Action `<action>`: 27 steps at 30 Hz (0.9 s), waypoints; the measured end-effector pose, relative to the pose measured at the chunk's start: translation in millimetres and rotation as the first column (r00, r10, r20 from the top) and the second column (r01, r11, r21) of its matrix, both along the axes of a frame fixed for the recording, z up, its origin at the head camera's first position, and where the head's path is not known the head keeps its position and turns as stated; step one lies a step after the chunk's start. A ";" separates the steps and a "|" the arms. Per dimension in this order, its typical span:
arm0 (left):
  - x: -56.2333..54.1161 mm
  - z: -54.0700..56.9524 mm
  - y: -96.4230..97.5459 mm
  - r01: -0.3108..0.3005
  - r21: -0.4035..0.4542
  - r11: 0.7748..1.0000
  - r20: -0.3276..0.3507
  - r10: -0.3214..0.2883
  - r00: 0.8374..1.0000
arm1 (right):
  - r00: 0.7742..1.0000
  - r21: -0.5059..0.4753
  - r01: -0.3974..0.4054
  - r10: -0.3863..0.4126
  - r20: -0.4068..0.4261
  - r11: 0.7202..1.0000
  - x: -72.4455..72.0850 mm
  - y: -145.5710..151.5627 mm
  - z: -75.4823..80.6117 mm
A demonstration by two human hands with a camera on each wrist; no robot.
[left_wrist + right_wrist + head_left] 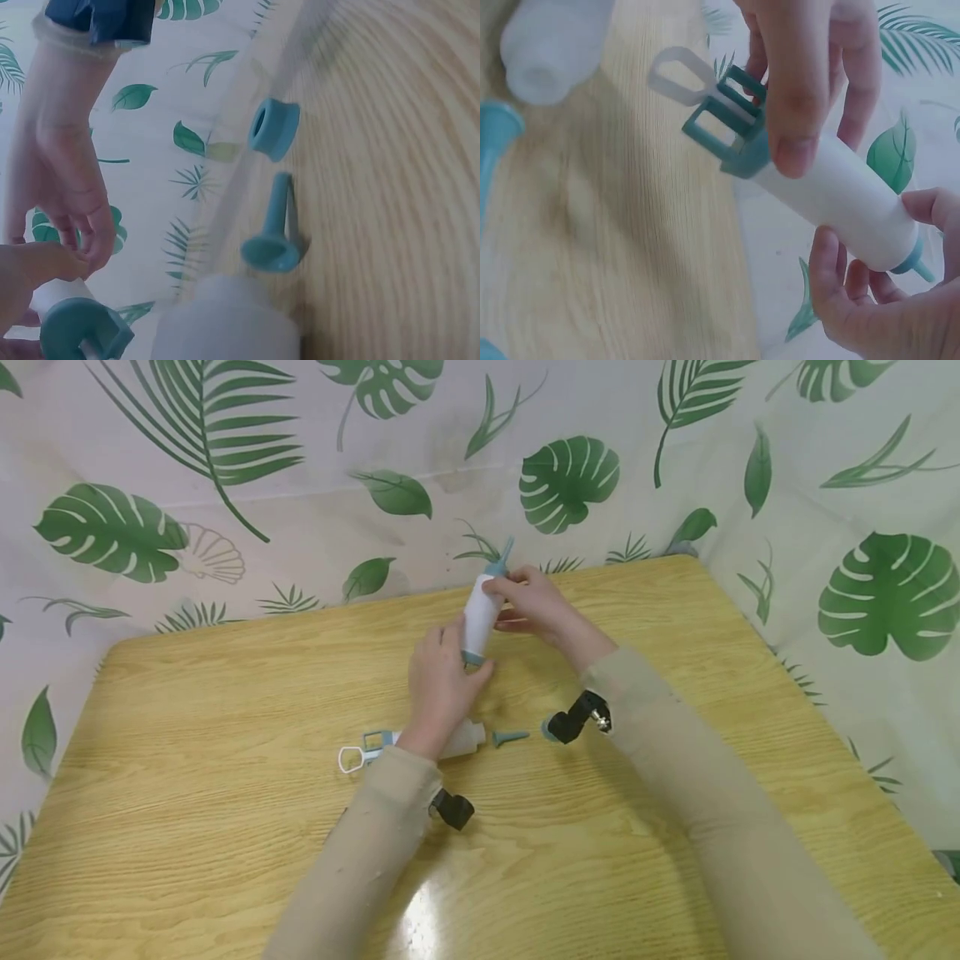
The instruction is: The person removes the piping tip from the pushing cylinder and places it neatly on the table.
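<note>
Teal handle and pale loop at the rear of the white tube reach me plainly through the right wrist view; from the head camera the left hand covers that end. The left wrist view gives me the ring and loose nozzle whole, while from above a black mount partly hides the ring. The second tube lies with them on the wood-grain worktop, a leaf-printed sheet behind. I have the white tube raised near the far edge, left fingers bent round its handle end, the right hand's thumb and fingers gripping it near the tip, spread only by its width.
</note>
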State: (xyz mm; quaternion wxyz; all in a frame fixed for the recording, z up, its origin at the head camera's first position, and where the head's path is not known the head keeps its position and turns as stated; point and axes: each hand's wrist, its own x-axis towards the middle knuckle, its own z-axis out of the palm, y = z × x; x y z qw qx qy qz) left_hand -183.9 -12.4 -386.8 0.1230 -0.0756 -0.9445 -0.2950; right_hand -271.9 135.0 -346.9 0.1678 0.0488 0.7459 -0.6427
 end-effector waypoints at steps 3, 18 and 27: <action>-1.3 1.3 -6.0 -0.022 -0.058 0.998 -0.048 0.019 0.999 | 1.000 -0.099 0.012 -0.010 0.020 0.995 3.2 -1.0 -2.0; -5.3 -2.7 -38.5 0.002 -0.148 0.989 -0.057 -0.011 0.998 | 0.998 -0.381 -0.014 0.036 0.051 0.924 34.2 -12.3 -21.7; -4.1 -7.3 -60.8 0.074 -0.164 0.984 -0.088 -0.089 0.992 | 0.994 -0.340 -0.105 0.102 -0.025 0.935 45.8 -11.9 -36.7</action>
